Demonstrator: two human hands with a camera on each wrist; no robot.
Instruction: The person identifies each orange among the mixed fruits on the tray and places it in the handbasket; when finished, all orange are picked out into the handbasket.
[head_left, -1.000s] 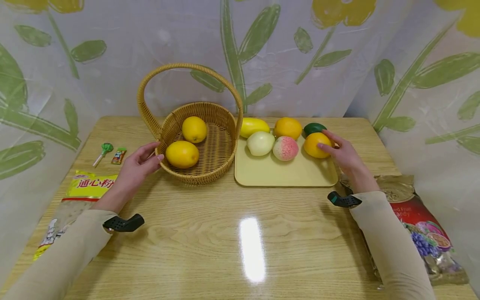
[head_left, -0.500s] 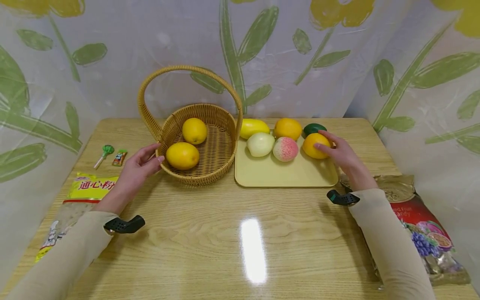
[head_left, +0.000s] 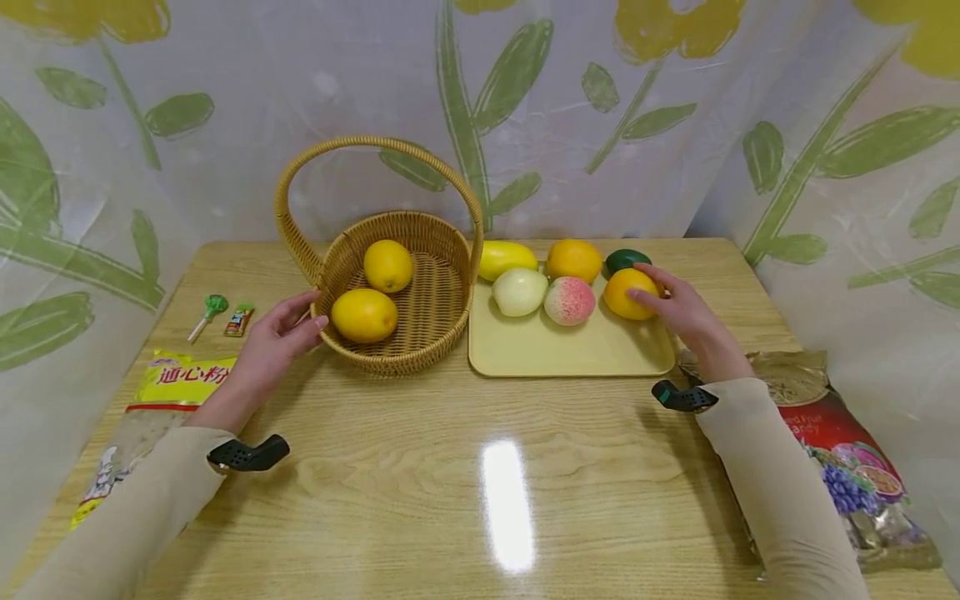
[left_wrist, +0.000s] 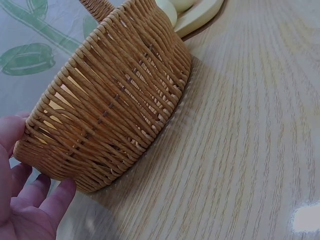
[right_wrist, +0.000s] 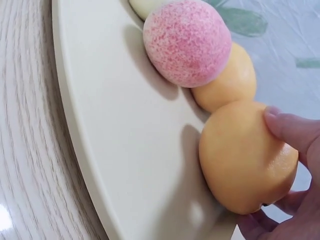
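My left hand holds the near-left rim of a wicker basket with a tall arched handle. In the left wrist view its thumb lies at the rim and the other fingers sit against the woven outer wall. Two yellow-orange fruits lie inside the basket. At the right end of a pale yellow tray, my right hand grips an orange, thumb on its near side. Beside that orange are a pink speckled peach and a dark green fruit, partly hidden.
Further left on the tray are a pale green-white fruit, a long yellow fruit and another orange. A lollipop, a small wrapped sweet and a pasta bag lie left. A candy bag lies under the right forearm.
The right hand and its orange have shifted very slightly left, toward the peach. The left hand keeps its place on the basket rim; the head view has tilted a little.
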